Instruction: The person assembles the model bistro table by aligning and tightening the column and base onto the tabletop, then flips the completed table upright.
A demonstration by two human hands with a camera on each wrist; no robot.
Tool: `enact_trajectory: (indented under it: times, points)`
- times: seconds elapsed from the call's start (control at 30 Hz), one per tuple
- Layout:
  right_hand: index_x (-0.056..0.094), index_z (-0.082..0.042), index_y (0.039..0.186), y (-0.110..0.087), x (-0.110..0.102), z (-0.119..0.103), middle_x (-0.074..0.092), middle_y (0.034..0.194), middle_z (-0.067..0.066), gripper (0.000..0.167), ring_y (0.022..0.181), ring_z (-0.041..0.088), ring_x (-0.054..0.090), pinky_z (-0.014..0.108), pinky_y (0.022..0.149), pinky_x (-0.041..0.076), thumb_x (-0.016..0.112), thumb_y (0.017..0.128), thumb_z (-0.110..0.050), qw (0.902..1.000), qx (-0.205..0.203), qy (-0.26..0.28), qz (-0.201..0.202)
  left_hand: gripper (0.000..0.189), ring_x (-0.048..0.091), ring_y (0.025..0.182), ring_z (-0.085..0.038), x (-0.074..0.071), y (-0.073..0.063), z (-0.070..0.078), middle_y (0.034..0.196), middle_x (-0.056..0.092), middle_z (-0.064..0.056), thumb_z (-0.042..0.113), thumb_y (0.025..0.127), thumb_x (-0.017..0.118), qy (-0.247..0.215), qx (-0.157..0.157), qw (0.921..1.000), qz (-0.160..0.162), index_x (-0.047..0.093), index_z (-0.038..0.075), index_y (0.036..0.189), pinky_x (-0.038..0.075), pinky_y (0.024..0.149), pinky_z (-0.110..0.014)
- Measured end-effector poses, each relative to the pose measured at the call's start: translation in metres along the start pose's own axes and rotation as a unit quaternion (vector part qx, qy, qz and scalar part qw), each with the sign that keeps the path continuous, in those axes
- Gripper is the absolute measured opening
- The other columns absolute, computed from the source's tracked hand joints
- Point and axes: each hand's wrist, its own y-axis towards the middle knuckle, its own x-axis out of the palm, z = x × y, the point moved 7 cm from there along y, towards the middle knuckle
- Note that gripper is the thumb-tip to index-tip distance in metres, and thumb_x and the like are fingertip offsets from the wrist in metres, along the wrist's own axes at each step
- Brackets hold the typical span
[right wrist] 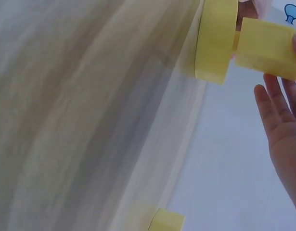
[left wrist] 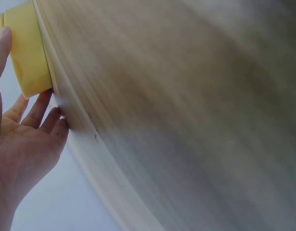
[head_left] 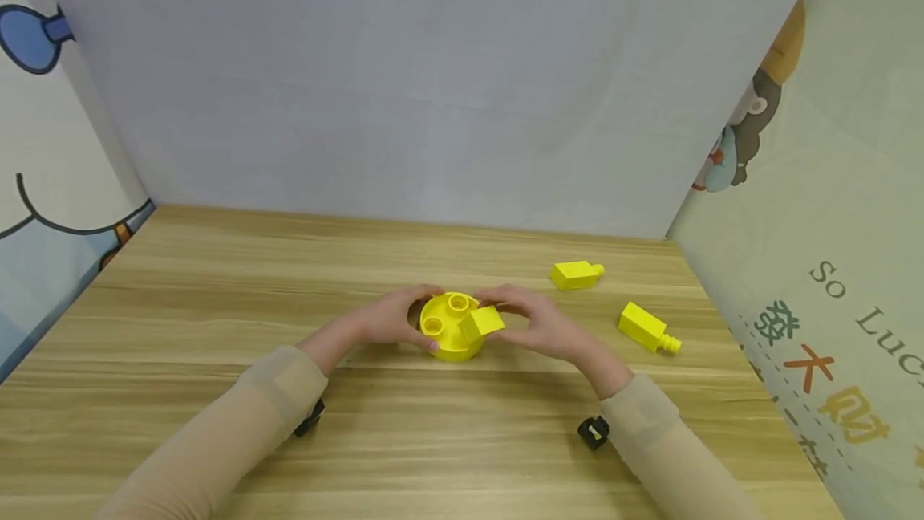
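Observation:
A round yellow base (head_left: 453,353) with raised round sockets sits on the wooden table. My left hand (head_left: 390,318) holds it from the left, thumb at the near side and fingers round the far side. On the base's right part stands a yellow rectangular block (head_left: 487,320), upright with its narrower neck down at the base. My right hand (head_left: 537,321) holds this block between thumb and fingers. In the right wrist view a short stretch of neck shows between block (right wrist: 265,45) and base (right wrist: 216,43). How deep the neck sits is hidden.
Two more yellow blocks with ridged necks lie on their sides at the right: one farther back (head_left: 575,275), one nearer the right edge (head_left: 642,327). A pale cloth wall (head_left: 404,87) rises behind the wooden table (head_left: 462,440), with printed cloths at both sides.

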Motion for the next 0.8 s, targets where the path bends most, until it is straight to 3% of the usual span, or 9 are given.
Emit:
enact_trajectory:
  times: [0.2,0.43,0.53,0.67,0.8]
  points:
    - [0.060,-0.008,0.125,0.007,0.004,-0.004,0.061,0.107,0.000,0.053,0.096,0.013,0.056,0.036,0.083,0.053,0.079,0.077,-0.021,0.9962,-0.004,-0.080,0.035,0.091,0.039,0.131,-0.025,0.001,0.000,-0.001,0.143,0.042,-0.009,0.040,0.072,0.081,0.003,-0.004,1.0000,0.000,0.034,0.013,0.145,0.027,0.111,-0.046]
    - [0.063,-0.007,0.120,0.012,0.009,-0.007,0.059,0.101,0.000,0.048,0.088,0.011,0.053,0.034,0.074,0.053,0.078,0.078,-0.025,0.9938,-0.017,-0.098,0.049,0.090,0.042,0.128,-0.024,0.001,0.000,-0.001,0.141,0.044,-0.009,0.039,0.073,0.081,0.007,-0.002,1.0000,0.003,0.034,0.013,0.145,0.030,0.109,-0.045]
    - [0.059,-0.009,0.126,0.011,0.010,-0.007,0.058,0.105,0.001,0.057,0.093,0.013,0.053,0.036,0.078,0.052,0.080,0.076,-0.025,0.9943,-0.018,-0.099,0.035,0.090,0.041,0.129,-0.024,0.001,0.000,-0.001,0.141,0.044,-0.009,0.038,0.073,0.081,0.003,-0.001,1.0000,0.003,0.034,0.013,0.145,0.030,0.109,-0.045]
    - [0.047,-0.009,0.137,0.008,0.010,-0.005,0.053,0.125,0.007,0.072,0.114,0.024,0.050,0.047,0.093,0.046,0.081,0.075,-0.019,0.9979,-0.021,-0.061,-0.006,0.090,0.041,0.129,-0.025,0.000,0.000,0.001,0.141,0.044,-0.010,0.037,0.073,0.081,0.000,-0.001,1.0000,0.001,0.033,0.012,0.145,0.030,0.110,-0.045]
    - [0.040,-0.010,0.142,0.004,0.008,-0.008,0.044,0.142,0.006,0.068,0.130,0.028,0.040,0.054,0.102,0.037,0.067,0.080,-0.001,0.9985,-0.034,-0.015,-0.040,0.090,0.041,0.129,-0.025,0.001,0.000,0.001,0.142,0.044,-0.010,0.038,0.073,0.081,0.002,0.004,1.0000,0.002,0.034,0.011,0.145,0.029,0.110,-0.046]
